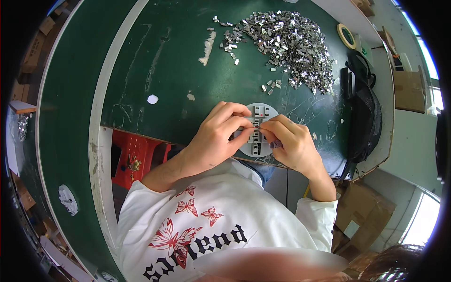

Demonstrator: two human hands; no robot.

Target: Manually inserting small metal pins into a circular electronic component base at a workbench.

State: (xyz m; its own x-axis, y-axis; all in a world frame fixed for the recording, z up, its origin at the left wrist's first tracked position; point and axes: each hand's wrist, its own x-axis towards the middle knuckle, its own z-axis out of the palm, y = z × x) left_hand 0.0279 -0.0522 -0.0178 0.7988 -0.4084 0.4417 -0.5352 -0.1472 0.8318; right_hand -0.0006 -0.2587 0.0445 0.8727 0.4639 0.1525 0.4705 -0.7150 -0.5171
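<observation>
Both my left hand (218, 131) and right hand (293, 143) should work gently over the round plate (266, 149); their grip I can't tell

The green counter (127, 98) (scuffed and scratched) has a red plastic stool (146, 146) below its edge; at right, a bright window (423, 221) glares beyond a cardboard box (369, 209).

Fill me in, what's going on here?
A person's bare left hand and right hand meet over a round, pale-grey slotted plate at the near edge of the green tabletop. Both pinch near its middle; anything held is too small to tell. Beyond lies a heap of shiny silver metal pieces.
</observation>
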